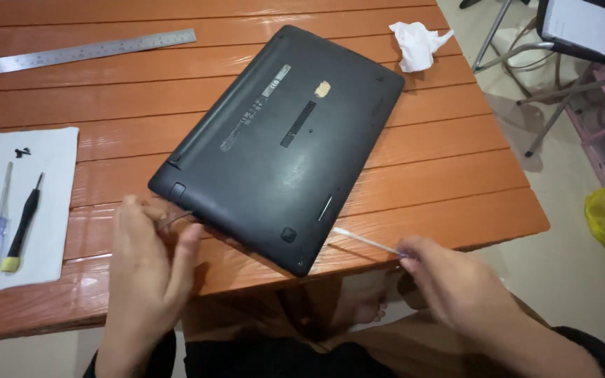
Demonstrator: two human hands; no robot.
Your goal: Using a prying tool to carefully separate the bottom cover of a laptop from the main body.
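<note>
Here, upturned laptop (281, 143) between left hand (145, 269) and right hand (449, 280).

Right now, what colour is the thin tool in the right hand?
White, seen in the head view: the thin tool in the right hand.

Black laptop (281, 143) upside down, askew on table; thin white pry stick (367, 241) — tip at its edge
</note>
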